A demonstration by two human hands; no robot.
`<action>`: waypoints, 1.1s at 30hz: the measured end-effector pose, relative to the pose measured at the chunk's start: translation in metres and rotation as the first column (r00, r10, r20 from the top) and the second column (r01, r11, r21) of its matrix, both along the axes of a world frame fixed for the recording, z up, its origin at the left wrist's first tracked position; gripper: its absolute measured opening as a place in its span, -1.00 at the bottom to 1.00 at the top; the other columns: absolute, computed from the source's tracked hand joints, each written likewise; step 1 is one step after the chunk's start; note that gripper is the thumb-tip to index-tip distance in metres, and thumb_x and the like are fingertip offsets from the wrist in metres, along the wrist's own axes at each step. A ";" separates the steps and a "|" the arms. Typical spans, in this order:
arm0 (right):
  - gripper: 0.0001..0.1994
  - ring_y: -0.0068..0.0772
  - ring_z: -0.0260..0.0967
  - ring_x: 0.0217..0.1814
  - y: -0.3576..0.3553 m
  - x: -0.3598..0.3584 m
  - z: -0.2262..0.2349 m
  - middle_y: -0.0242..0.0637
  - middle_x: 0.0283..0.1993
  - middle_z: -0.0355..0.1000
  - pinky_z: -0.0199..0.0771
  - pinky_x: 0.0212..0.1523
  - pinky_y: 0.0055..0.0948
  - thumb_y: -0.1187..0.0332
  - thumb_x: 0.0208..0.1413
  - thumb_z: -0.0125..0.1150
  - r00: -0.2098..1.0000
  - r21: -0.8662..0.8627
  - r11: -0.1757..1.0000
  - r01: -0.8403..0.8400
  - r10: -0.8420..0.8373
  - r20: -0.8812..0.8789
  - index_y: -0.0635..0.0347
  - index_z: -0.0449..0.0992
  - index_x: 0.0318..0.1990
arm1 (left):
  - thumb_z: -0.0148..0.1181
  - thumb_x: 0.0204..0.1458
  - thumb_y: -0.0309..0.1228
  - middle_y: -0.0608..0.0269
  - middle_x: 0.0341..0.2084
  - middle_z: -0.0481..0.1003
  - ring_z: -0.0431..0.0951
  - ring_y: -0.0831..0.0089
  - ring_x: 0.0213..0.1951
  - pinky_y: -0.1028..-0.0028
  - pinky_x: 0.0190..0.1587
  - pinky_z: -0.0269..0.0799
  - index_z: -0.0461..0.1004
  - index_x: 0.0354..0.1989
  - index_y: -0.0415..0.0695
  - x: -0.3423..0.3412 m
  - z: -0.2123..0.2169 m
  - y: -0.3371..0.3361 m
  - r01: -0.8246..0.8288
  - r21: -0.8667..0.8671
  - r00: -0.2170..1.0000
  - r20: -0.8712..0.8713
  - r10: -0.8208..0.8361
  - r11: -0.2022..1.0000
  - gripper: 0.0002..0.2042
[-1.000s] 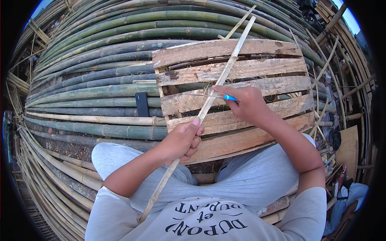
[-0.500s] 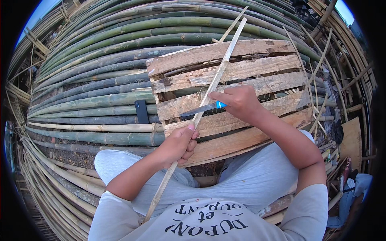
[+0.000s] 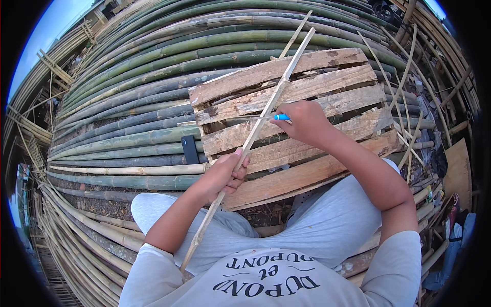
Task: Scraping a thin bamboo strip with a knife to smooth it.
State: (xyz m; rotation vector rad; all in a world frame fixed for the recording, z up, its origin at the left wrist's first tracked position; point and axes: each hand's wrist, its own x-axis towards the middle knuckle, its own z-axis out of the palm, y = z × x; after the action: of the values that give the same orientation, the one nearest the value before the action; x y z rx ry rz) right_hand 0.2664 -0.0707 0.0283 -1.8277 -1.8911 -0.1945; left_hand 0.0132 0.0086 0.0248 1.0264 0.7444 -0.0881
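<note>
My left hand (image 3: 226,176) is closed around a long, pale bamboo strip (image 3: 254,129). The strip slants from beside my waist up across the slatted wooden platform (image 3: 307,153) and past its far edge. In my right hand (image 3: 307,123) is a knife (image 3: 282,117) with a blue handle. Its thin blade points left and lies across the strip, seen nearly edge-on, farther along than my left hand. The fingers of my right hand wrap the handle and hide part of it.
Rows of green and grey bamboo poles (image 3: 153,134) spread beyond and left of the platform. A dark phone (image 3: 190,149) lies on them. Another thin strip (image 3: 295,35) rests past the far edge. Loose strips (image 3: 404,77) stand at the right, near a board (image 3: 456,174).
My right hand and the knife have moved away from me along the strip, and the blade has turned from flat to nearly edge-on. My left hand still grips the strip.
</note>
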 end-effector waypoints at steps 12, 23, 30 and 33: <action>-0.63 0.06 0.46 -0.50 -0.013 0.008 0.026 -0.03 -0.62 0.43 0.42 -0.43 -0.06 0.09 0.07 0.26 0.947 -0.188 0.967 0.172 -0.215 -0.239 0.25 0.55 -0.55 | -0.21 0.36 -0.15 0.52 -0.61 0.15 0.07 0.71 -0.66 0.69 -0.70 -0.01 0.32 -0.21 -0.10 0.020 0.004 -0.005 -0.107 -0.024 0.992 0.071 0.108 0.994 -0.71; -0.53 -0.54 0.23 -0.65 -0.006 -0.017 -0.009 -0.35 -0.67 0.35 0.25 -0.59 -0.33 -0.02 0.09 0.30 0.559 -0.316 0.942 -0.109 -0.205 -0.804 0.27 0.53 -0.56 | -0.15 0.35 -0.13 0.49 -0.59 0.14 0.12 0.68 -0.62 0.64 -0.63 0.05 0.30 -0.18 -0.09 0.039 0.022 -0.027 -0.051 0.153 0.999 0.003 0.051 0.987 -0.73; -0.60 -0.56 0.14 -0.69 -0.004 -0.019 -0.017 -0.44 -0.69 0.24 0.13 -0.67 -0.36 0.10 0.17 0.22 0.303 -0.342 0.928 -0.146 -0.287 -0.909 0.18 0.39 -0.60 | -0.29 0.35 0.02 0.41 -0.52 0.30 0.32 0.55 -0.55 0.54 -0.53 0.25 0.31 -0.25 -0.07 0.037 0.004 -0.023 -0.042 0.125 0.999 0.007 0.042 0.991 -0.59; -0.63 -0.57 0.12 -0.71 -0.003 -0.017 -0.018 -0.46 -0.69 0.22 0.12 -0.69 -0.37 0.11 0.18 0.21 0.325 -0.303 0.948 -0.091 -0.260 -0.909 0.17 0.41 -0.54 | -0.36 0.35 0.07 0.37 -0.49 0.36 0.42 0.48 -0.50 0.47 -0.50 0.33 0.30 -0.30 -0.05 0.027 0.006 -0.025 0.084 0.147 0.995 -0.072 -0.074 0.986 -0.54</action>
State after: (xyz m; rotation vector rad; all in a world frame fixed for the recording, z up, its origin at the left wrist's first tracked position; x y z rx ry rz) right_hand 0.2491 -0.0742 0.0100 -1.5806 -0.9361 1.0257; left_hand 0.0398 -0.0160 0.0305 1.2015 0.7796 -0.1366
